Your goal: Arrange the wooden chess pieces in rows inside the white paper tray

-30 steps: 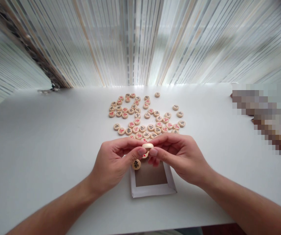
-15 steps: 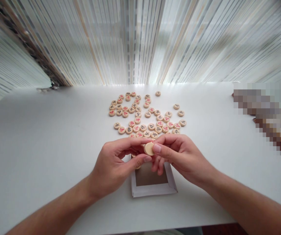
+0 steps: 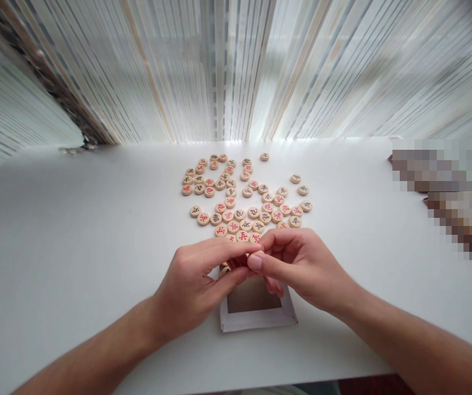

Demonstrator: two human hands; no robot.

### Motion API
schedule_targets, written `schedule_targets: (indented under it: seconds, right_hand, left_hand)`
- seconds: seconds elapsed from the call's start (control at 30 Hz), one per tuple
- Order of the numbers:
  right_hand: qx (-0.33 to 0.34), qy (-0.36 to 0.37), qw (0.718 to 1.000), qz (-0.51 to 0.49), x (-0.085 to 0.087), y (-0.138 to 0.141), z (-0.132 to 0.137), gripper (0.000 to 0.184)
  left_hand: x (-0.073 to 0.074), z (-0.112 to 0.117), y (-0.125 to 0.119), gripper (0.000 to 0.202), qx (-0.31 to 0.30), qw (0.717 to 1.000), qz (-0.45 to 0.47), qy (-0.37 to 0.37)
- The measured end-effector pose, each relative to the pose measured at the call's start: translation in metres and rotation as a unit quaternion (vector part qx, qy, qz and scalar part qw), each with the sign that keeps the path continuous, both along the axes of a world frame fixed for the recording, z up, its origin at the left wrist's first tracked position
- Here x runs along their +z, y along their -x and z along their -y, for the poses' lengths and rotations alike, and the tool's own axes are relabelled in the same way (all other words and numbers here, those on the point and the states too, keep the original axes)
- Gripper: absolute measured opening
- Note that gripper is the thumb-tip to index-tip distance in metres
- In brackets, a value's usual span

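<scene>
My left hand [image 3: 197,280] and my right hand [image 3: 305,260] meet over a small open box [image 3: 256,320] with white edges and a brown inside. Between their fingertips is a round wooden Chinese chess piece [image 3: 256,253], of which only a pale sliver shows. The right thumb and index finger pinch it; the left fingers and thumb close around it from the other side. Inside the box, at its far left corner, part of another piece [image 3: 225,269] peeks out. The hands hide the rest of that end.
Many loose Chinese chess pieces [image 3: 245,225], marked in red or black, lie face up beyond the hands on a white table [image 3: 96,236]. Striped curtains [image 3: 236,71] hang along the far edge. Blurred-out items [image 3: 458,214] sit at the right.
The piece has turned from showing its plain round back to showing only a sliver. The left thumb has moved in beneath the fingers, and my right hand has shifted slightly right.
</scene>
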State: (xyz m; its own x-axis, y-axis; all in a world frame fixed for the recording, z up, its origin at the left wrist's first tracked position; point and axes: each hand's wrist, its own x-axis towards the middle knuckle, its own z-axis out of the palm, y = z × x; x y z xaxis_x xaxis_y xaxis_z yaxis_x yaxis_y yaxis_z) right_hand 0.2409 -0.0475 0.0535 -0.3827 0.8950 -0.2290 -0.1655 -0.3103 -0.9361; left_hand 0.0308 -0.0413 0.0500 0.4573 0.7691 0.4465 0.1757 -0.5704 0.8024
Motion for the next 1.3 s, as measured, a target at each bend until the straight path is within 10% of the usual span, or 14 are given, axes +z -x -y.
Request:
schedule_targets:
  seconds: [0.53,1.03,1.3]
  right_hand:
    - [0.041,0.012,0.993,-0.113,-0.0002,-0.0029,-0.0019,0.021]
    - [0.007,0.036,0.999,-0.019,0.0002,0.0019,0.0016,0.039]
    - [0.032,0.033,0.996,-0.079,0.0015,0.0005,-0.0006,0.039]
  left_hand:
    - [0.0012,-0.0002,-0.0007,0.026,-0.026,0.953,0.149,0.263]
    - [0.0003,0.0004,0.0000,0.025,0.003,0.998,0.014,0.068]
    - [0.0045,-0.0002,-0.0009,0.018,-0.021,0.993,0.042,0.104]
